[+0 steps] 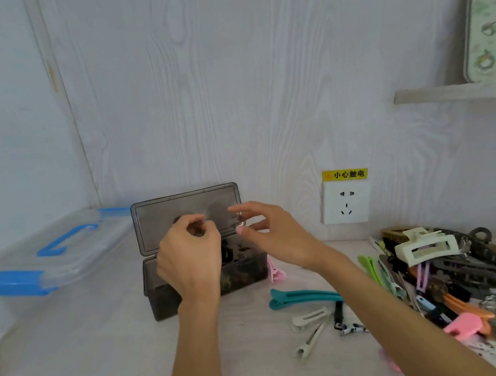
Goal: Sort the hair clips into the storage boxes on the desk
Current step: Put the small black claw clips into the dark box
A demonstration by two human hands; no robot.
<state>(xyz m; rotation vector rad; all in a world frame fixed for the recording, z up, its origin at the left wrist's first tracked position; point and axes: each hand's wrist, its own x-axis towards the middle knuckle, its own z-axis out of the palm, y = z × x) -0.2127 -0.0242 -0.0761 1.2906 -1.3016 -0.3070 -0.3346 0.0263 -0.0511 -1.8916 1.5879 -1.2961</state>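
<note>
Two hands hover over the smoky grey storage box (244, 276), which sits open near the back of our desk (105, 358) with its lid (163, 216) standing upright against the wall. Our left hand (191, 256) has its fingers curled in, pinching a small dark clip (197, 228) above the box's opening; the clip is too blurred for us to make out its shape. Our right hand (272, 236) is just beside it, fingers spread and relaxed, holding nothing. Dark clips already fill the box. Just right of the box a pink clip (276, 272) lies touching its side, and nearer us we see a teal clip (302, 297) and a few pale slim ones (311, 318). Well to the right is a heaped pile of hair clips (455, 281) with a cream claw clip (423, 249) on top. To the left stands a clear storage box (62, 255), lid shut, with blue handle and latches. A wall socket (345, 202) sits behind.
</note>
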